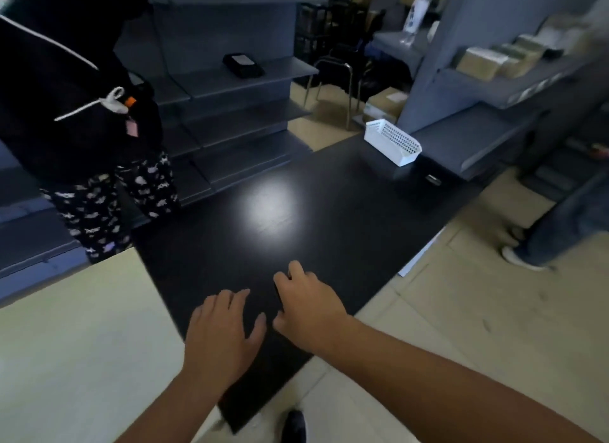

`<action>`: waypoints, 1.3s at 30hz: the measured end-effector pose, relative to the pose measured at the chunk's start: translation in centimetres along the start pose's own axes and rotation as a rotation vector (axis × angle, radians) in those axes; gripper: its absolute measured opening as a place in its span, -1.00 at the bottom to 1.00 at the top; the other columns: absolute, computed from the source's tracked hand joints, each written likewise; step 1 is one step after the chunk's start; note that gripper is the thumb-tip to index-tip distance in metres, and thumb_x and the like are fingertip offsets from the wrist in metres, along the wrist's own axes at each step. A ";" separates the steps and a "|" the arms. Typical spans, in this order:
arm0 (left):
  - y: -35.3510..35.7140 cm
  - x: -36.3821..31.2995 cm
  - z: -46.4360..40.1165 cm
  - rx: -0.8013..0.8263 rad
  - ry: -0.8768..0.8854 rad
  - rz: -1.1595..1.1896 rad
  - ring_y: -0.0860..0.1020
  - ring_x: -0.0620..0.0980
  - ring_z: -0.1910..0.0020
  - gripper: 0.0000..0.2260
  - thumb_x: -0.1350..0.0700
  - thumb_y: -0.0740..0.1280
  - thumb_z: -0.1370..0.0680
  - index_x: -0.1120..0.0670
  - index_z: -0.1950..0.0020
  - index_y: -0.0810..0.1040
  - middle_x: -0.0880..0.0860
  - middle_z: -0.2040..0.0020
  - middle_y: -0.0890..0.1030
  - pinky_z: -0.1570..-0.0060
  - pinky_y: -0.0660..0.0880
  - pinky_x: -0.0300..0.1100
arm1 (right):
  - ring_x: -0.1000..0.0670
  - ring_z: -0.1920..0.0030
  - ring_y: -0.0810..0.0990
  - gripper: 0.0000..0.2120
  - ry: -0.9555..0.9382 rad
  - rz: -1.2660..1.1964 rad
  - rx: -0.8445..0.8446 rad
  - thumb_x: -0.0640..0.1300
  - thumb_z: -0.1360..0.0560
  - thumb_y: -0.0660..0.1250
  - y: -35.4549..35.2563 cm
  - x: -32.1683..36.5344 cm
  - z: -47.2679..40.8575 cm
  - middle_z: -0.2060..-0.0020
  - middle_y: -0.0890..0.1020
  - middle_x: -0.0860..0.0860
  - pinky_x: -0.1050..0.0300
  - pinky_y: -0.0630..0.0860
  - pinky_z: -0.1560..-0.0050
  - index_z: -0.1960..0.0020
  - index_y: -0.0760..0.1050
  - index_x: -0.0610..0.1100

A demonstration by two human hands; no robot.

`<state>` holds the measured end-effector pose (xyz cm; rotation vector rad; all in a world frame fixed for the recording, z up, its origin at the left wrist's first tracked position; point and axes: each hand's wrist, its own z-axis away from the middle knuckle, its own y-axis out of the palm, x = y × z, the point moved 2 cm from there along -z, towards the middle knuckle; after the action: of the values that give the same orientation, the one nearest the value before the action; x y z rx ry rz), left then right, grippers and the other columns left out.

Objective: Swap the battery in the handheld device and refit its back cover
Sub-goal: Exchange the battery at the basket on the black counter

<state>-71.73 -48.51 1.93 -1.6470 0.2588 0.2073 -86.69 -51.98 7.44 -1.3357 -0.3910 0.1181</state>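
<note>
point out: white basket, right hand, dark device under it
white basket (393,141): head view, on its perforated side wall.
right hand (308,305): head view, on the back of the hand.
dark device (278,294): head view, on the thin edge showing at the hand's left side; the rest is covered.

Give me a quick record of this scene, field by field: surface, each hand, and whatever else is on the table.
surface: black table
left hand: open, fingers spread, over the table
right hand: curled round a dark handheld device, mostly hidden
on table: white basket at far corner
bystander: person in dark top at left
</note>
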 end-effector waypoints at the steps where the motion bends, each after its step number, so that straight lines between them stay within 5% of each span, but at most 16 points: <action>1: 1.2 -1.9 -1.9 0.017 0.009 0.014 0.62 0.06 -0.11 -0.51 -0.17 0.44 -0.53 0.08 -0.36 0.61 0.04 -0.11 0.69 -0.10 0.55 0.02 | -0.16 -0.20 0.52 -0.55 0.023 -0.007 0.012 -0.04 -0.58 0.43 -0.6 -2.4 -0.8 -0.30 0.38 -0.13 -0.05 0.62 -0.12 -0.38 0.38 -0.14; 6: 4.1 -12.1 -10.9 0.053 0.093 0.031 0.58 0.00 -0.19 -0.50 -0.23 0.32 -0.58 0.00 -0.43 0.54 -0.01 -0.20 0.64 -0.18 0.50 -0.02 | -0.17 -0.23 0.52 -0.54 0.091 -0.018 0.011 -0.04 -0.59 0.42 -4.4 -15.0 -3.7 -0.32 0.38 -0.14 -0.06 0.62 -0.13 -0.40 0.38 -0.16; 16: 11.7 -30.3 -25.8 -0.070 0.092 -0.039 0.64 0.09 0.01 -0.53 -0.20 0.15 -0.56 0.07 -0.18 0.66 0.05 0.00 0.69 0.01 0.57 0.05 | -0.19 -0.22 0.52 -0.59 0.090 0.016 0.000 -0.07 -0.58 0.41 -10.8 -40.0 -10.2 -0.30 0.38 -0.13 -0.07 0.62 -0.11 -0.35 0.39 -0.15; 25: 15.3 -45.5 -36.9 0.022 -0.035 -0.078 0.62 0.01 -0.05 -0.63 -0.19 0.30 -0.58 0.00 -0.25 0.62 -0.03 -0.06 0.67 -0.07 0.57 0.01 | -0.19 -0.22 0.53 -0.55 0.079 0.000 0.057 -0.05 -0.56 0.42 -15.5 -60.2 -16.1 -0.31 0.37 -0.13 -0.04 0.60 -0.10 -0.36 0.38 -0.16; 39: 23.2 -50.9 -52.2 0.120 -0.187 -0.071 0.53 -0.04 -0.30 -0.41 -0.32 0.02 -0.60 -0.04 -0.47 0.48 -0.05 -0.31 0.59 -0.38 0.45 -0.04 | -0.21 -0.20 0.55 -0.58 0.085 0.035 0.098 -0.03 -0.55 0.39 -19.0 -76.4 -32.5 -0.31 0.40 -0.14 -0.05 0.54 -0.08 -0.34 0.41 -0.16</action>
<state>-128.17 -100.08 -0.76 -1.5036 0.0687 0.2845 -149.14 -109.73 3.89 -1.2464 -0.2869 0.1083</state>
